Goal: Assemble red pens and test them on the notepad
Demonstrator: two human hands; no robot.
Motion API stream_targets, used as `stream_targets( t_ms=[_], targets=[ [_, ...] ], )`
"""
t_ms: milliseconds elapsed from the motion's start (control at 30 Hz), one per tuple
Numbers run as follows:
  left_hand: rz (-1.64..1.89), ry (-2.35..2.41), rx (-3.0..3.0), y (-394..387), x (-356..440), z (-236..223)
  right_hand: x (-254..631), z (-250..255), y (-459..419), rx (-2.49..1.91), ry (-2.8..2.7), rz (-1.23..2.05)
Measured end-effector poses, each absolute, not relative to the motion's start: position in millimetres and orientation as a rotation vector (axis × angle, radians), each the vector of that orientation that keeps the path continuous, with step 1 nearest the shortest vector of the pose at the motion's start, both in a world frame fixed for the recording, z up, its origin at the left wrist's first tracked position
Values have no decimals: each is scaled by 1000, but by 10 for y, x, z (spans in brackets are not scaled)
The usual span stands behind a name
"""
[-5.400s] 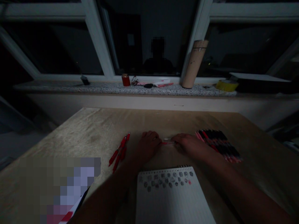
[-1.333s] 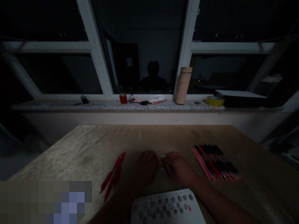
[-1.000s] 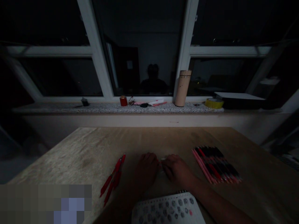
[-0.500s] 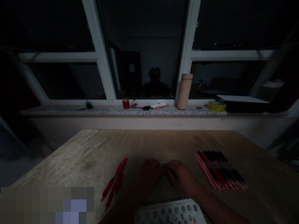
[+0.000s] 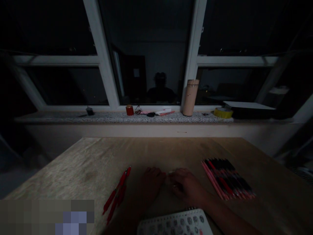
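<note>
Both my hands rest close together over the middle of the dim table. My left hand point(image 5: 153, 180) has its fingers curled downward, and a faint reddish spot shows at its fingertips. My right hand point(image 5: 185, 183) is closed, thumb toward the fingers, around something small and pale that is too dark to name. A spiral notebook point(image 5: 174, 223) with rows of dark oval drawings lies below my hands, nearest me. To the left lie a few red pens point(image 5: 116, 194) in a loose bunch. On the right is a row of black, red and pink pens or pencils point(image 5: 227, 179), side by side.
Beyond the table point(image 5: 158, 148) runs a speckled windowsill point(image 5: 114, 117). It carries a pinkish-tan flask point(image 5: 191, 98), yellow tape roll point(image 5: 223, 113), red jar point(image 5: 129, 110), black scissors point(image 5: 151, 114) and a dark box with a pale top point(image 5: 249, 106). Dark windows stand behind.
The gap between my two hands has widened slightly, and my right-hand fingers have shifted a little. The whole view has moved slightly; the pens and notebook lie as before.
</note>
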State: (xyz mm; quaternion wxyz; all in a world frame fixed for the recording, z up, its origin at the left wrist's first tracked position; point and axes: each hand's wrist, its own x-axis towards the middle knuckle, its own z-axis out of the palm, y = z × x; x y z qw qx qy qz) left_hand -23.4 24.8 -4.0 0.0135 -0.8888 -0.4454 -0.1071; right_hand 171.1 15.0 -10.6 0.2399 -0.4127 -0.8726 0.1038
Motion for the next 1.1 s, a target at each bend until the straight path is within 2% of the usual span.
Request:
stream_targets(
  t_ms=[300, 500, 700, 1100],
  targets=[
    [-489, -1455, -2825, 251, -270, -65, 1777, -172, 209, -1237, -2302, 291],
    [-511, -1419, -2885, 238, -273, -57, 1776, -148, 203, -1132, -2377, 244],
    [-644, -1606, -2956, 211, -212, 2, 1767, -137, 187, -1107, -2383, 216],
    [-809, -1491, -3119, 172, -207, -132, 1758, -143, 171, -1054, -2404, 232]
  ],
)
